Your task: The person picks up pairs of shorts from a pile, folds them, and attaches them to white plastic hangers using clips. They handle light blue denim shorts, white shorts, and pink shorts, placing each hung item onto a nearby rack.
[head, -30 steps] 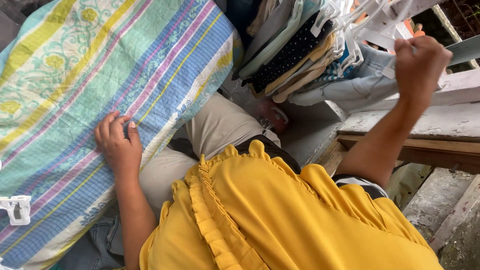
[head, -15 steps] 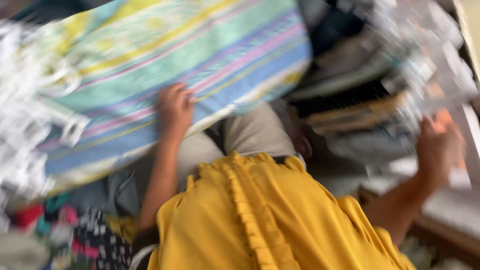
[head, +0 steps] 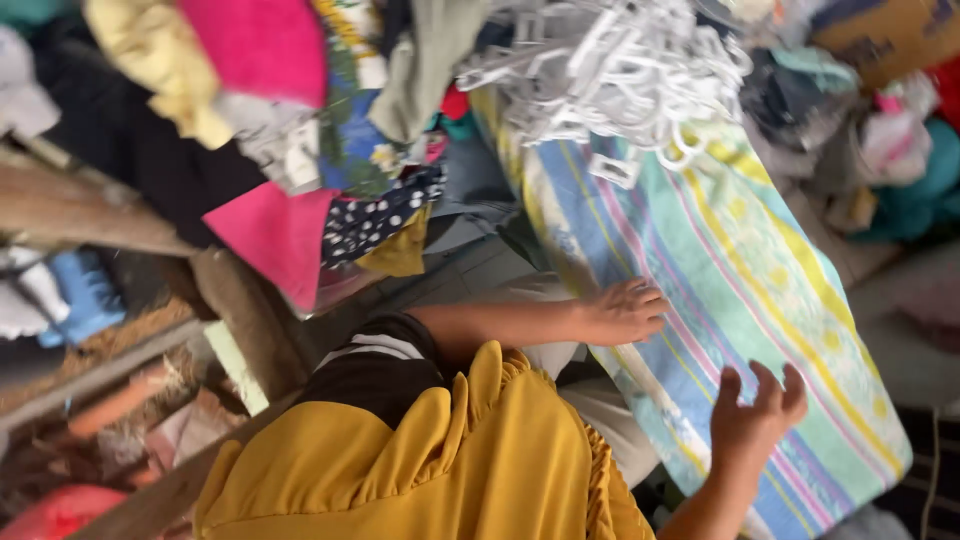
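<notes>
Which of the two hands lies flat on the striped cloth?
The left hand: its palm rests on the edge of the striped cloth. The right hand is raised above the cloth, fingers spread, and holds nothing.

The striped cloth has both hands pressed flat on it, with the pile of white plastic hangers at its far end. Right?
Not quite. In the head view only the left hand rests on the striped cloth. The right hand is lifted above it, fingers spread. The pile of white plastic hangers does lie at its far end.
</notes>
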